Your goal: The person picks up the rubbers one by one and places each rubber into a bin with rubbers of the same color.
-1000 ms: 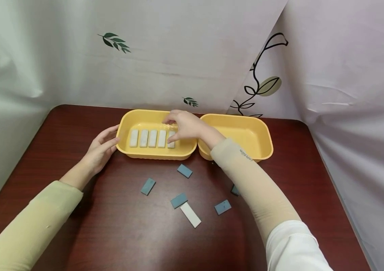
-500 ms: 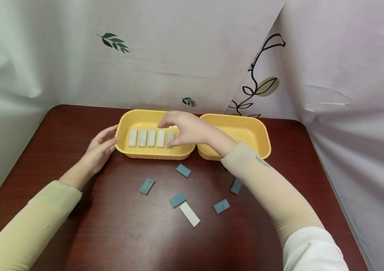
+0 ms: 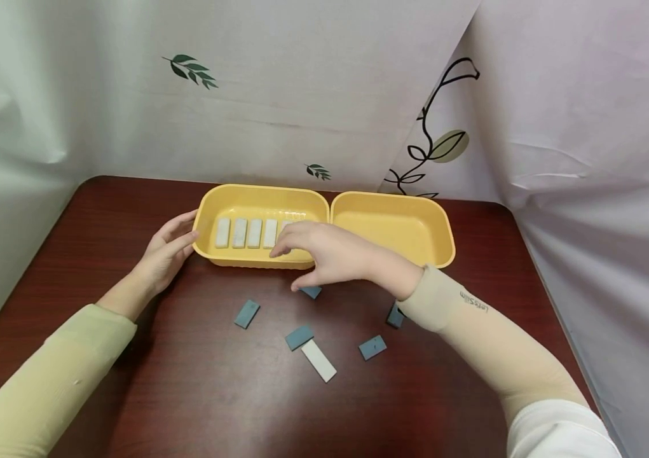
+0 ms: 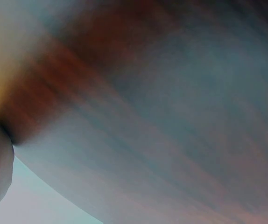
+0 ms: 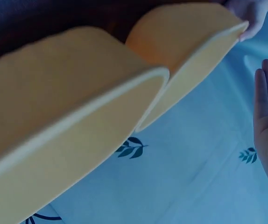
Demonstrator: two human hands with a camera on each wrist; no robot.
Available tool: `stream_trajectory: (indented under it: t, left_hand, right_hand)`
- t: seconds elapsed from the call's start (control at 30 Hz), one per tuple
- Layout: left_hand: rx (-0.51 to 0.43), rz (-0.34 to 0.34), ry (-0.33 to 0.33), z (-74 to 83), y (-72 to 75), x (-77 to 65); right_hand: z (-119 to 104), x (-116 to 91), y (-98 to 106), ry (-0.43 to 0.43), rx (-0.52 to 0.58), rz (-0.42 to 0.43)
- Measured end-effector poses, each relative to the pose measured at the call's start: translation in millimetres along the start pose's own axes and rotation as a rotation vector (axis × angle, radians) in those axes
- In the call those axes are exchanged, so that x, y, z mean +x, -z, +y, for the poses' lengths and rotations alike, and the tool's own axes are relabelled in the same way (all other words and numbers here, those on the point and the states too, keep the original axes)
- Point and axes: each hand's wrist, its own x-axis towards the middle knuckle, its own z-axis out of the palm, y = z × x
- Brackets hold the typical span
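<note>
Head view: left hand (image 3: 164, 254), grip spread, touches the left end of the left yellow tray (image 3: 244, 198), white blocks (image 3: 254, 233) in a row inside. Right hand (image 3: 332, 251), grip spread, is over that tray's near right rim, partly hiding a blue block (image 3: 311, 292) on the surface (image 3: 198, 388); right yellow tray (image 3: 393, 222) sits beside.

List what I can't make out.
Head: most of the rightmost white block, and part of a blue block, behind the right hand.
Left wrist: nearly everything, blurred.
Right wrist: the floors of both trays, behind their near sides; part of the right hand, cut off by the right edge.
</note>
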Motion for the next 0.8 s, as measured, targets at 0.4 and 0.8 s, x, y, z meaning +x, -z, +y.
stream_trajectory:
  t: [0.4, 0.8]
  left_hand:
    - [0.007, -0.004, 0.014, 2.3, 0.4, 0.1]
    - [-0.005, -0.003, 0.01, 1.5, 0.4, 0.3]
  right_hand:
    - [-13.0, -32.7, -24.6, 0.019, 0.003, -0.066]
    - [-17.6, -57.6, -56.4, 0.051, 0.073, -0.12]
